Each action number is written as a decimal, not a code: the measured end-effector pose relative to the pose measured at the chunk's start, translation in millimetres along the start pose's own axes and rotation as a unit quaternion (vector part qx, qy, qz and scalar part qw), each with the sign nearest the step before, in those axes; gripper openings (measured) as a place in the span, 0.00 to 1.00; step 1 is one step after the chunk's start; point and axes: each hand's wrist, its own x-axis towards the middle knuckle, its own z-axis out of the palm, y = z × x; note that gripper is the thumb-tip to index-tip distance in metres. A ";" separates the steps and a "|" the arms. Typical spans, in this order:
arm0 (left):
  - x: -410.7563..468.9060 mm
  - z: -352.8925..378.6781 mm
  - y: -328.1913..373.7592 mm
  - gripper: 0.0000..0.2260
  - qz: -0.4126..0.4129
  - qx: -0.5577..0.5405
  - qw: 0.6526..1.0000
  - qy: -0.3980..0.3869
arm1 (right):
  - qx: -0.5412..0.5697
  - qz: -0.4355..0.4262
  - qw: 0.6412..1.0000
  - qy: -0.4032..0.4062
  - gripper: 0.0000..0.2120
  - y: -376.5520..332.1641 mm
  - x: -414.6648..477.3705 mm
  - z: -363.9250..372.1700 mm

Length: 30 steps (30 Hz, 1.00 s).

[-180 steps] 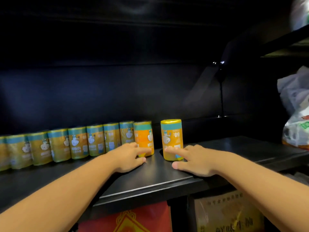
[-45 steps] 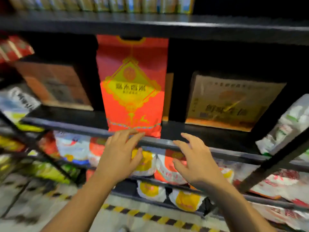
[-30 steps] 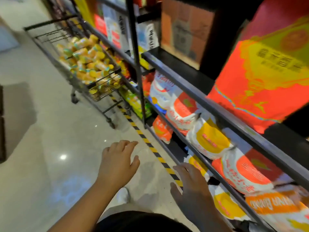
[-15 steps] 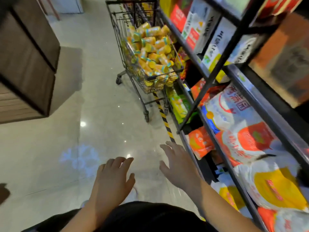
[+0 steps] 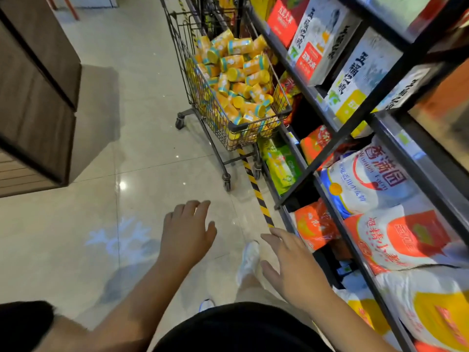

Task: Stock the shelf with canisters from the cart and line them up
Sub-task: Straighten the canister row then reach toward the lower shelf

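Far left of the cart stands a brown wood-grain cabinet [image 5: 38, 97], flat-sided and matt. Between it and the cart lies the glossy pale tile floor [image 5: 142, 148], which throws back the ceiling lights. Short of the cart, low in the view, the left hand [image 5: 186, 235] hangs over the floor with fingers loosely spread, holding nothing.

The cart [image 5: 220, 128] is a thin black wire basket on small castors, parked against the shelving. The canisters [image 5: 238, 80] fill it in a loose heap, lying at all angles: short cylinders with yellow-orange wraps, teal bands and flat yellow caps. They look light and stiff, probably thin-walled, with slick labels. I would take one round the middle of the barrel, thumb opposite the fingers. Lifting from the top of the heap should keep the others from rolling.

On the near right of the cart, the right hand [image 5: 291, 265] is likewise spread and empty, above a white shoe [image 5: 250, 257]. A yellow-and-black striped tape [image 5: 256, 191] runs along the floor from under the cart. To the right of the cart rises the black metal shelving [image 5: 327, 146], loaded with soft, plump printed sacks [image 5: 368, 179] and boxes. The shelf to be stocked cannot be picked out here.
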 end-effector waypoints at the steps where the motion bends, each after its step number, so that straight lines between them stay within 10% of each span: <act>1: 23.3 2.4 2.3 0.21 -0.002 0.000 1.000 -0.004 | 0.003 0.001 1.000 0.012 0.29 8.7 5.4 -2.7; 30: 289.7 -21.2 -56.5 0.22 -0.073 -0.007 0.996 -0.055 | -0.068 -0.100 0.987 -0.103 0.30 22.0 496.2 -119.5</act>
